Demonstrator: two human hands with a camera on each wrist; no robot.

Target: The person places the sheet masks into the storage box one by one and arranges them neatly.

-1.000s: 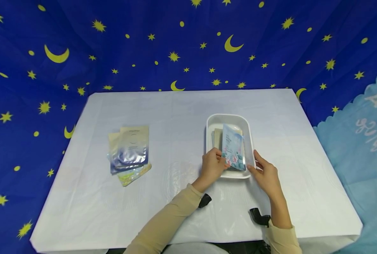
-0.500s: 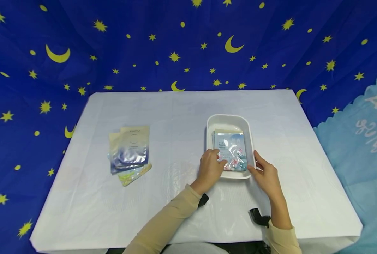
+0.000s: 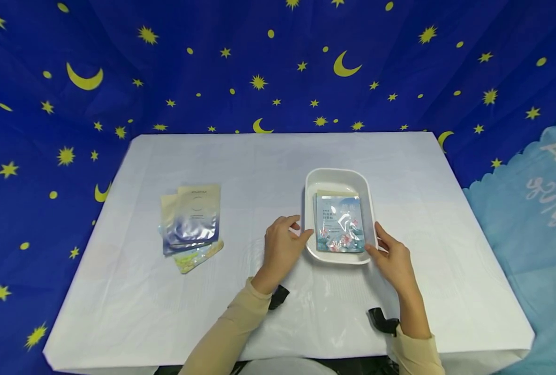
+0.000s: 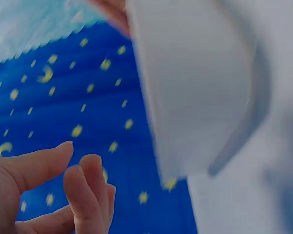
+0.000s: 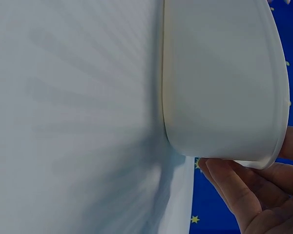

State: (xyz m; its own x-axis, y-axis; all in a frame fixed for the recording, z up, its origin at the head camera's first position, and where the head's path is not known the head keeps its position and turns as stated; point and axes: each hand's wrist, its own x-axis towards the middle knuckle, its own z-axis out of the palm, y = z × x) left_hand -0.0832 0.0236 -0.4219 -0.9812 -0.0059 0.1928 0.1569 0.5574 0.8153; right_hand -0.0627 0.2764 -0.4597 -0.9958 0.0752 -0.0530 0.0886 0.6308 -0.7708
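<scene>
Head view is showing packets (image 3: 340,224) lying inside the white tray (image 3: 340,179), at 4 o'clock on the worktop (image 3: 259,166); wrist views are giving only its outer wall. Left hand (image 3: 280,252) is hovering at the tray's 8 o'clock; left wrist view is revealing thumb and fingers apart, clear of the tray. Right hand (image 3: 392,263) is pinching the rim at 4 o'clock. Counting: one tray; at least two packets inside, at least three in the pile (image 3: 194,224) lying at the tray's 9 o'clock.

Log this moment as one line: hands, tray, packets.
left hand: holding nothing, beside white tray | right hand: grips tray | floral packet: inside, on top | packet pile: on table
</scene>
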